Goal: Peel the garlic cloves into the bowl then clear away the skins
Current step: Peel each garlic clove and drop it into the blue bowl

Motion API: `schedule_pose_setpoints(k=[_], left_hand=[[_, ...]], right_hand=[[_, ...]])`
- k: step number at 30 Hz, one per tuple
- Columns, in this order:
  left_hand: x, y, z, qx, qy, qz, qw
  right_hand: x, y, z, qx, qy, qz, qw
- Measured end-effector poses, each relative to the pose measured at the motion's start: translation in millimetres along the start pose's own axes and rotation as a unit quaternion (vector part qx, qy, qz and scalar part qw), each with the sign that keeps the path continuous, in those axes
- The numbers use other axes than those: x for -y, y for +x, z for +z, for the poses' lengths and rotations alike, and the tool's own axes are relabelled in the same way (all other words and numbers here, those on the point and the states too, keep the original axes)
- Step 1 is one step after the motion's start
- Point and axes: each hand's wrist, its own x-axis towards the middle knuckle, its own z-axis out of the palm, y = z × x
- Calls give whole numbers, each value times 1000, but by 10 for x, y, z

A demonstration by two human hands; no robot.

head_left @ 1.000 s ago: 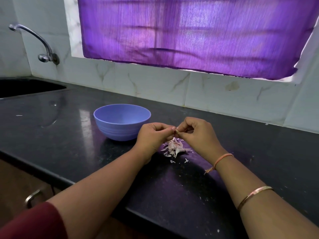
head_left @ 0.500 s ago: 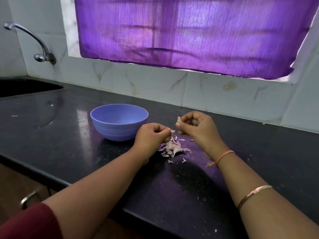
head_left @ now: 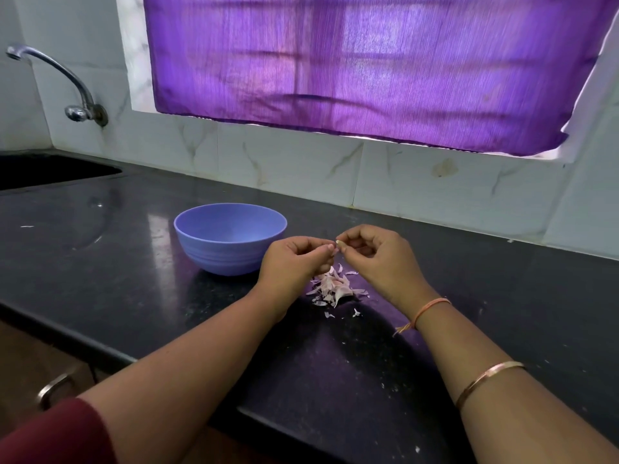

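Observation:
A blue bowl stands on the black counter, left of my hands. Its inside is mostly hidden from this angle. My left hand and my right hand meet fingertip to fingertip just right of the bowl, above the counter. Between the fingertips of my right hand a small pale garlic clove shows, and my left thumb and fingers pinch at its end. Under the hands lies a heap of pinkish-white garlic skins, with a few loose flakes around it.
A dark sink is sunk into the counter at the far left under a chrome tap. The tiled wall and a purple curtain close the back. The counter's front edge runs diagonally below my forearms, with a drawer handle beneath.
My hands had drawn apart half a second ago, the right one lifting the clove; now they are back together at the clove. Loose skin flakes have landed beside the heap.

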Motion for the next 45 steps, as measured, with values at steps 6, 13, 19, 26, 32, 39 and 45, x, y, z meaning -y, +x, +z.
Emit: schedule_pose_setpoints(k=[6,13,19,26,32,39,45], left_hand=[[-38,-29,13,7,-25,-7,1000],[-61,-47,4,10,-34,-17,999],[-46,-30,4,-2,-12,-19,1000],[-57,-33,1,-22,2,-18,1000],[-64,-37,9,-27,5,-19,999],[-1,6,17,-42,71,-11,997],[17,17,3,-57,125,3,991]], right_hand=[[6,-4,3,3,-8,-3,1000],[34,-18,-12,20,-16,-9,1000],[47,-20,-6,30,-38,-12,999],[60,-21,34,35,-32,-17,999],[59,-12,36,31,27,11,999],[76,5,18,-6,146,41,988],[145,-1,3,-48,269,74,959]])
